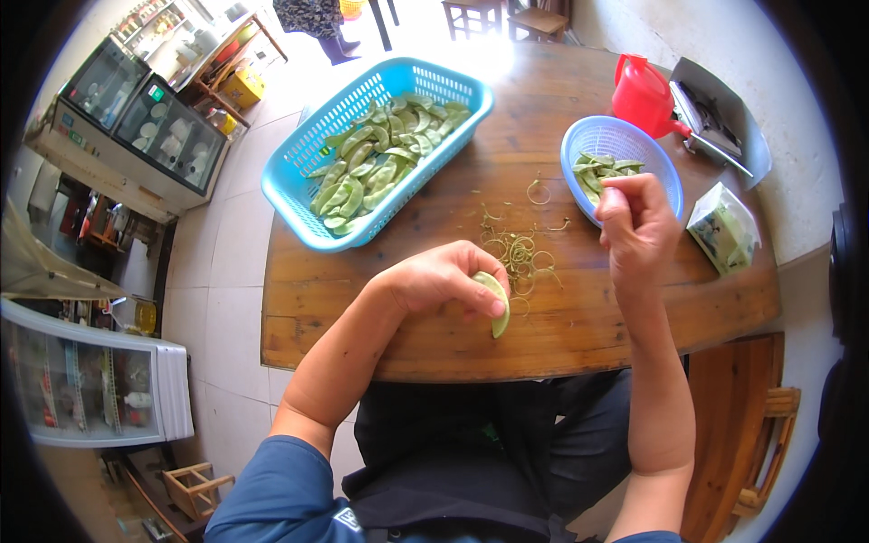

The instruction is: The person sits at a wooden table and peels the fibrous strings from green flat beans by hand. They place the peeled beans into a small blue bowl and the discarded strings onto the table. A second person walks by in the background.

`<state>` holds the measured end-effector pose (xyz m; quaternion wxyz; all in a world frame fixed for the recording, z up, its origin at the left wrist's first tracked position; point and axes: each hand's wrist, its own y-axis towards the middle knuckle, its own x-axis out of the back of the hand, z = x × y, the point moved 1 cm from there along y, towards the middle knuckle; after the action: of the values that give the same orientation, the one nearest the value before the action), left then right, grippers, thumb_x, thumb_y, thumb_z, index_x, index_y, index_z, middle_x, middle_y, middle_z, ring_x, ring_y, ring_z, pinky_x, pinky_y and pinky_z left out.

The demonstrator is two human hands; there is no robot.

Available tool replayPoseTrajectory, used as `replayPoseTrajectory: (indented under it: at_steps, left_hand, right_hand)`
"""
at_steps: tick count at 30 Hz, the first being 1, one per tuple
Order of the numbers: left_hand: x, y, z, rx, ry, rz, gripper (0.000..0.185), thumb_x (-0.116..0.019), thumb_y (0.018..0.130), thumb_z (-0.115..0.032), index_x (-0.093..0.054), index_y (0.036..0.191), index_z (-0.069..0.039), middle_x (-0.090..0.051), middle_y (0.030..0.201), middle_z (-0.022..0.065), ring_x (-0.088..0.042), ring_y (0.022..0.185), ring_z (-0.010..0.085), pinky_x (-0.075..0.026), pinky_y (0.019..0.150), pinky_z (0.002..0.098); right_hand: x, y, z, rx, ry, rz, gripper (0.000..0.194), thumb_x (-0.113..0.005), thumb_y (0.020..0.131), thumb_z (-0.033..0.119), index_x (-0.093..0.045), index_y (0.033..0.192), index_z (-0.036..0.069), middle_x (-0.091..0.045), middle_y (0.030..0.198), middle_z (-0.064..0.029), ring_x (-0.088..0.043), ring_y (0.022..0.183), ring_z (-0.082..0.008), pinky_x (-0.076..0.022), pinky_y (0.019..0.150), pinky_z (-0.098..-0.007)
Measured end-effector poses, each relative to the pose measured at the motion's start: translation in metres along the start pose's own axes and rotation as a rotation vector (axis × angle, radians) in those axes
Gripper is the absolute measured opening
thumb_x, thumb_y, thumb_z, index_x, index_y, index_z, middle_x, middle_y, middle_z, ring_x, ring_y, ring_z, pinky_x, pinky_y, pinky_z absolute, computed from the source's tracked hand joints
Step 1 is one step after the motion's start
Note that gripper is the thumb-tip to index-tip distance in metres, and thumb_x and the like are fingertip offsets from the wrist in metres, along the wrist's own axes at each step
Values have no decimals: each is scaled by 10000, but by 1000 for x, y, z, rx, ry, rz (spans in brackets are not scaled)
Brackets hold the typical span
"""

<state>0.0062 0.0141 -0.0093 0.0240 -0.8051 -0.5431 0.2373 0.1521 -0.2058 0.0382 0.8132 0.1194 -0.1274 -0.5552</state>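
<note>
My left hand [453, 279] grips a flat green bean pod [499, 305] between thumb and fingers, over the near part of the wooden table. Just beyond it lies a loose heap of thin, curled bean strings [517, 254]. My right hand [635, 217] is raised in front of a small blue-violet plastic basket [669, 166], thumb pressed to the bent index finger. Whether a thin strand is pinched there is too small to tell. Several green pods [597, 166] lie in that basket, partly hidden by the hand. A larger turquoise basket [380, 227] at the back left holds many pods [387, 149].
On the table's right side [570, 346] stand a red plastic jug [641, 95], a metal utensil box [736, 136] and a tissue pack [725, 227], near the wall. A wooden chair [733, 421] is at my right. Glass-fronted cabinets [166, 132] line the left; a person [312, 20] stands beyond the table.
</note>
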Motion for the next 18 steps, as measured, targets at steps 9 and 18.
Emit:
replayPoseTrajectory:
  at_steps: [9,18]
  left_hand:
    - [1,3,-3,-260,-268,-302,282,-880,891,-118,-641,1036,-79,-744,903,38,-676,692,105,-545,652,253]
    - [-12,3,-5,-403,-147,-342,291,-822,947,-102,-690,1193,-21,-742,996,59,-706,821,130,-598,721,299]
  right_hand:
    - [-33,-26,15,-369,138,617,206,-677,1069,157,-664,1183,-14,-723,946,-80,-649,795,-116,-551,706,-308]
    - [-26,-15,-2,-119,-19,283,167,-670,1082,134,-692,1124,-26,-711,913,-38,-646,814,-122,-525,729,-274]
